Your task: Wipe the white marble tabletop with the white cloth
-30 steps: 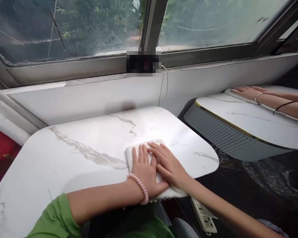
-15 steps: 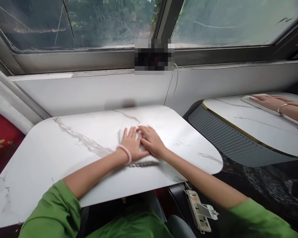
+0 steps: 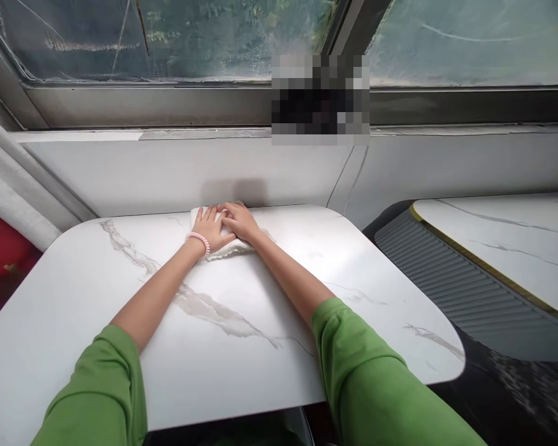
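A white cloth [image 3: 231, 249] lies flat at the far edge of a white marble-patterned table [image 3: 242, 371]. On top of it rests my left hand [image 3: 210, 227], palm down with fingers spread, a pink beaded band round the wrist. My right hand [image 3: 240, 222] lies beside and partly over the left one, its fingertips touching the left fingers and its palm down towards the cloth. Both arms reach out nearly straight over the tabletop. Part of the cloth is hidden under the hands.
A white wall [image 3: 144, 176] with a window above it runs along the table's far side. At the right stands a second marble-patterned table [image 3: 506, 248] with a gold edge and a grey ribbed side. A red cloth-like thing [image 3: 4, 266] and a white curtain-like drape [image 3: 13, 179] are at the left.
Both hands and the cloth have moved away from me to the table's far edge. The view has shifted; the co-worker's hands and the power strip have left it.
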### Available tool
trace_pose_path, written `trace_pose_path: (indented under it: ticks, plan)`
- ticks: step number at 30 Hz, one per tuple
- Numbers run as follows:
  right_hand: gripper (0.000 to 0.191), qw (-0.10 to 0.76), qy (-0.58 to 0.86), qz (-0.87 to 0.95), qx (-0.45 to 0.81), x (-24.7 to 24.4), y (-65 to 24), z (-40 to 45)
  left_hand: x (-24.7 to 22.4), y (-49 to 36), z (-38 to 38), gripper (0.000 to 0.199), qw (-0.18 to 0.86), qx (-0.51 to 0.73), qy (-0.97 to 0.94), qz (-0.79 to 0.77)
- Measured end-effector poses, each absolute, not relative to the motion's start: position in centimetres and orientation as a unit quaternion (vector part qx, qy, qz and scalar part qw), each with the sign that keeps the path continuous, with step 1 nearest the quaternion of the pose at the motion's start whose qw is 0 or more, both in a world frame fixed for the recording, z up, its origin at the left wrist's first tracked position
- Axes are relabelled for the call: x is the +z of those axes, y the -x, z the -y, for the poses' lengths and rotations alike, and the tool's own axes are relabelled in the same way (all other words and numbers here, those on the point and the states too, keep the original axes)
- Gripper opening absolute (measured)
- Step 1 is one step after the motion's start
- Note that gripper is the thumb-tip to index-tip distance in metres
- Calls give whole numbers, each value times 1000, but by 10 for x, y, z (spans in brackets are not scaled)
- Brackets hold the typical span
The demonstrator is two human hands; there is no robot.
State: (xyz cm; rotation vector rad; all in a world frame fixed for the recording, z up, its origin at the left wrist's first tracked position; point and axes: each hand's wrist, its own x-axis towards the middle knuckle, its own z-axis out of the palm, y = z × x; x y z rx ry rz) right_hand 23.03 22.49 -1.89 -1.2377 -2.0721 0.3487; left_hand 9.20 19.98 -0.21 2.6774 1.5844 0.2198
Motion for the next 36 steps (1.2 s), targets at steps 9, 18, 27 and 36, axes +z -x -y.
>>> trace_pose_path:
  ticks: [9, 18, 27, 36]
  plan:
    - [37, 337, 464, 808, 137, -17, -236, -180, -2, -95, -160, 79, 9, 61, -862, -503]
    - [33, 361, 453, 756, 304, -7, -241, -31, 0, -79, -18, 76, 18, 93, -896, -435]
    - [32, 294, 437, 783, 330, 5, -234, 35, 7, -63, 52, 70, 29, 121, -892, -434]
    - [37, 197, 362, 892, 184, 0, -219, -3, 9, -50, 27, 71, 39, 73, -881, -466]
